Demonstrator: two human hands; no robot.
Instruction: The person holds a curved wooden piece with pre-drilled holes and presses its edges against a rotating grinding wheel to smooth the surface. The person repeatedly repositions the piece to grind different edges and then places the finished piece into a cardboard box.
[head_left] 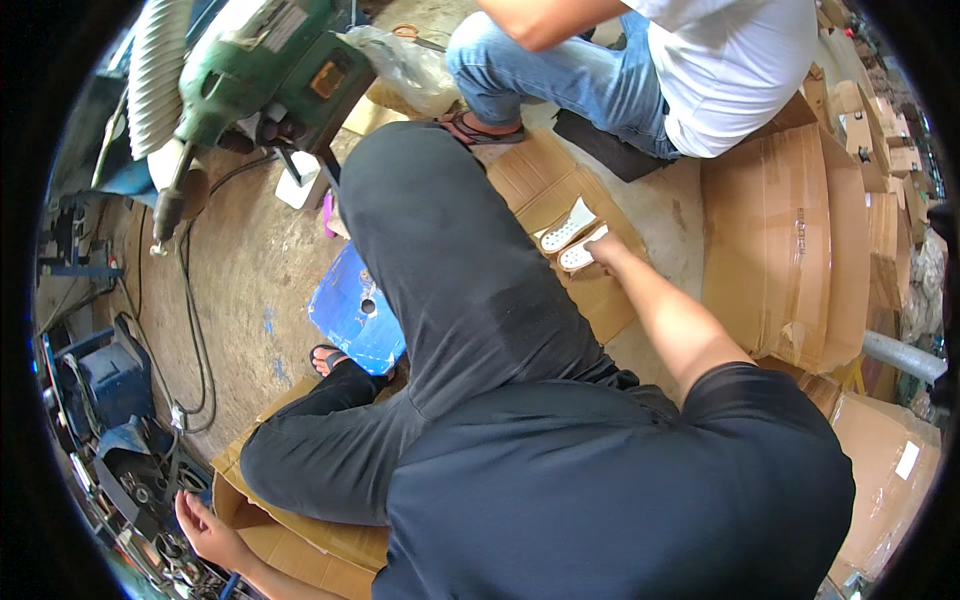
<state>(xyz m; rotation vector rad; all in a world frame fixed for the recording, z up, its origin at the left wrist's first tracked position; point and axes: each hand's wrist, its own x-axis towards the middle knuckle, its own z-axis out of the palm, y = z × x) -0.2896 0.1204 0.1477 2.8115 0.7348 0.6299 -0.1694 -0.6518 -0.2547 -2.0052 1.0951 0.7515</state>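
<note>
My right hand (606, 251) reaches down to a sheet of cardboard on the floor. Its fingers are closed on the near end of a white piece with round holes (576, 259). Beside it lies a similar white piece (567, 226), long, with holes at one end and a flared tip at the other. Far to the left, my left hand (207, 532) is held low by a cluster of metal machine parts (140, 490). Its fingers are apart, and I see nothing held in them.
A green drill-like machine (255, 75) stands at the upper left, its chuck pointing down. A blue board with a hole (350, 310) is by my foot. Another person in jeans (560, 80) sits ahead. Cardboard boxes (765, 240) stand at right; cables (190, 330) cross the floor.
</note>
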